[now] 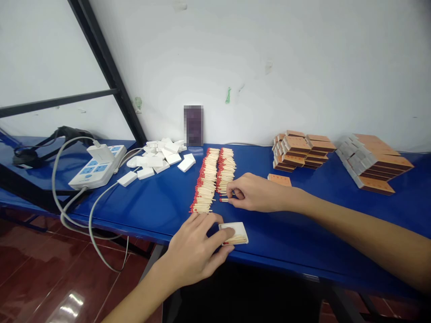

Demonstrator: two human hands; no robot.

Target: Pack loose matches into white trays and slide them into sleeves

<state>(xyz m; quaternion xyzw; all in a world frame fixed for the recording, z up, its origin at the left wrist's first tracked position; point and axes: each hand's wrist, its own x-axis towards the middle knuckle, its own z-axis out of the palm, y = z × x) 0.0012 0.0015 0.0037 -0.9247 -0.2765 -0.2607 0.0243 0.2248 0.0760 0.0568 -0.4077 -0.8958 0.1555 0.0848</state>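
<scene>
On a blue tabletop [158, 197], the left hand [198, 244] grips a white tray [240, 228] holding some matches [239, 239], near the front edge. The right hand [251, 193], fingers curled, is at the nearer end of the right row [226, 172] of red-tipped matches; whether it grasps one is unclear.

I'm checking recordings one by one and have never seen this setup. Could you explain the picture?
There's no machine: these are a person's bare hands, seen from a camera worn on their head. The left hand holds a small white tray with some matches inside. The right hand has its fingertips at a loose match; whether it is gripped is unclear. On the blue table lie two rows of red-tipped matches, white pieces and a power strip leftward, and orange matchboxes rightward.
</scene>
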